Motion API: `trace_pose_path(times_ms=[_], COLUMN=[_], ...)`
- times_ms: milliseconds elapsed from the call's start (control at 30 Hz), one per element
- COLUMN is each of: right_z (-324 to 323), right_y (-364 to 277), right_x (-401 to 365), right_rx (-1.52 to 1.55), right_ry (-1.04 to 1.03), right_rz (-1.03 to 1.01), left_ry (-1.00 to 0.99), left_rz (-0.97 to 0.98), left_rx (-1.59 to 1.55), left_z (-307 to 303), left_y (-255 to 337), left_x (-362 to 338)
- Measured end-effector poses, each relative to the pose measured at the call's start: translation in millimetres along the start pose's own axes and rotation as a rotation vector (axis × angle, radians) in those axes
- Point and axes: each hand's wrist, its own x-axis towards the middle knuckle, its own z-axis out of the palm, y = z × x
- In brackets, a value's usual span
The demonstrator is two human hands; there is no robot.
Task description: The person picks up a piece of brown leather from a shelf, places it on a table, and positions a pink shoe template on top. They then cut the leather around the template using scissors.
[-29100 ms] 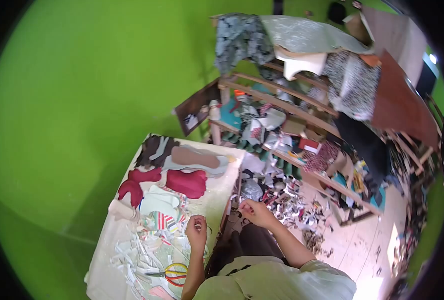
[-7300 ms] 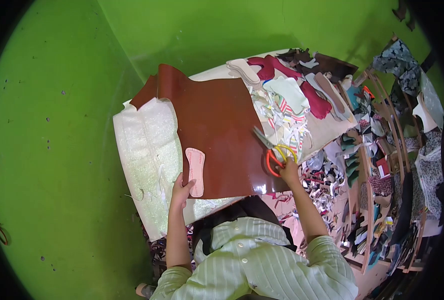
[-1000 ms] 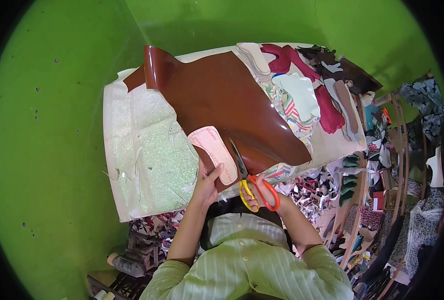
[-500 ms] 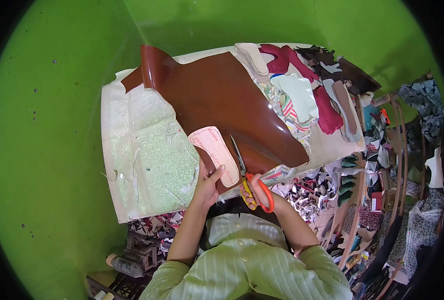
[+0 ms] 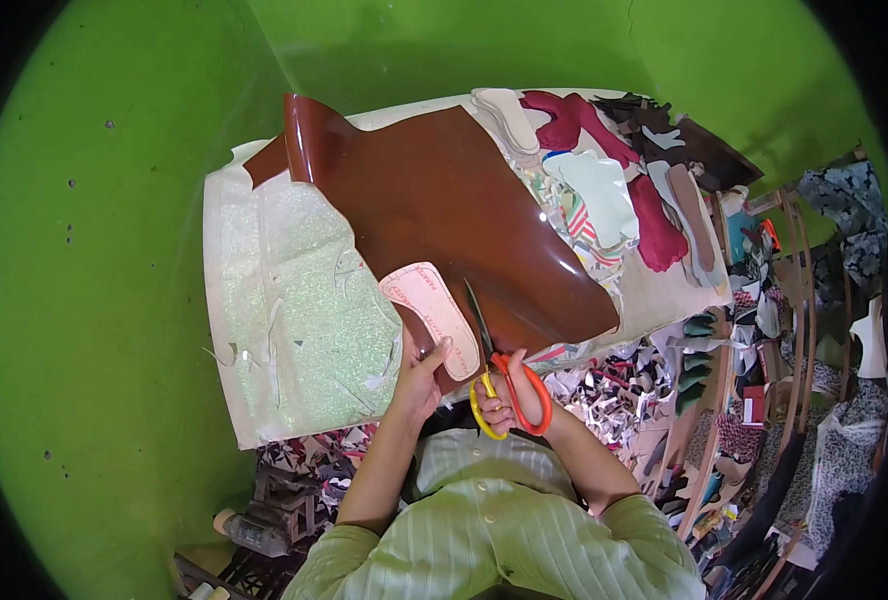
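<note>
Brown sheet (image 5: 444, 190): seemed partly cut beside pink pattern (image 5: 432, 297), far end uncut. Your left hand (image 5: 421, 385) pinched both; your right hand (image 5: 516, 398) gripped scissors (image 5: 480, 322).

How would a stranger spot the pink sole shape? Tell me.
On the table lies a brown sheet. The left hand holds the pink sole shape at the sheet's near edge. Unlike the plain maroon pieces, it bears red lettering.

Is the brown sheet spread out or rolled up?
Mostly spread: the brown sheet lies broad across the table, with one far corner curled.
</note>
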Motion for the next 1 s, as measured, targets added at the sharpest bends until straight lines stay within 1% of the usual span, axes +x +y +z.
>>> trace_pose_path(times_ms=[33, 67, 133, 233, 367, 467, 533, 600, 667, 767, 800, 900, 933, 1000], right_z=[-2, -1, 1, -1, 6, 4, -1, -2, 0, 1, 1, -1, -1, 3], right_y=[3, 5, 8, 6, 2, 5, 8, 10, 7, 1, -1, -7, -8, -13], right_x=[2, 2, 1, -2, -12, -18, -19, -17, -15, -14, -15, -20, -22, -28], right_rx=[0.022, 0.021, -0.099, -0.124, -0.146, -0.149, -0.129, -0.141, -0.155, -0.1, -0.101, 0.069, 0.068, 0.13], right_ry=[-0.068, -0.07, 0.072, 0.098, 0.068, 0.03, -0.001, 0.031, 0.059, -0.05, -0.053, -0.187, -0.187, -0.268], right_rz=[-0.014, -0.012, -0.023, 0.034, -0.001, 0.014, 0.069, 0.078, 0.087, 0.073, 0.073, 0.108, 0.109, 0.108], left_ry=[-0.031, -0.063, -0.069, -0.077, -0.085, -0.059, -0.077, -0.098, -0.059, -0.047, -0.046, -0.05, -0.067, -0.083], left_rz=[-0.003, -0.005, -0.001, 0.02, 0.021, -0.003, -0.009, -0.019, 0.009, 0.011, 0.013, 0.014, 0.021, 0.032], left_rx=[-0.013, -0.025, -0.023, -0.017, -0.031, -0.034, -0.045, -0.055, -0.054, -0.048, -0.047, -0.072, -0.098, -0.124], left_z=[-1, -2, 0, 0, 7, 4, -1, -5, -7, -3, -3, -4, -4, -4], left_y=[0, 0, 4, 6, 11, 13, 12, 8, 4, 10, 10, 10, 9, 8], left_x=[0, 0, -1, -2, -7, -6, -5, -3, -1, -6, -6, -8, -8, -8])
